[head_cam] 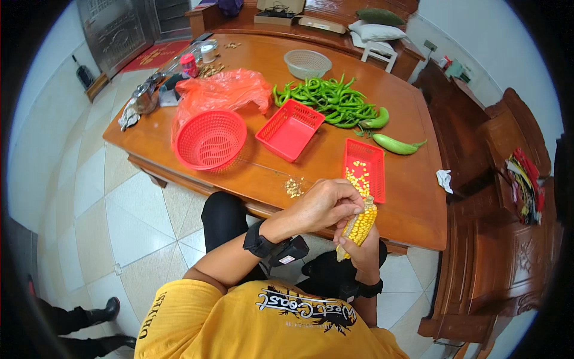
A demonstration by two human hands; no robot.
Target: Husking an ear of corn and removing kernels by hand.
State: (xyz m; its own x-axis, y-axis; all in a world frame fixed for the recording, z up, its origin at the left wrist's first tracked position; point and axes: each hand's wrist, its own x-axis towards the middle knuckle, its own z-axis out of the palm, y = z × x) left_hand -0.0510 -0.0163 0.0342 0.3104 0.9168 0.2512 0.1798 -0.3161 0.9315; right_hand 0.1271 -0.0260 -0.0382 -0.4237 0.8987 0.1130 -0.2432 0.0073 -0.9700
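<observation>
An ear of yellow corn (362, 227) is tilted above the table's front edge, some of its rows stripped of kernels. My right hand (365, 251) grips its lower part from the right, thumb laid along the cob. The curled fingers and thumb of my left hand (334, 202) pinch at the bare strip near the upper end; what is between the fingertips is too small to tell. Just beyond the cob, a narrow red plastic basket (379, 172) contains loose corn kernels (358, 180). A small heap of pale bits (294, 187) lies on the wooden table (403, 211), left of this basket.
Farther back are a red rectangular basket (291, 130), a round red colander (210, 141), a red plastic bag (224, 89), green chili peppers (336, 101), eggplants (397, 144) and a pale colander (308, 65). A carved wooden bench (493, 251) stands right. Another person's legs (85, 318) show lower left.
</observation>
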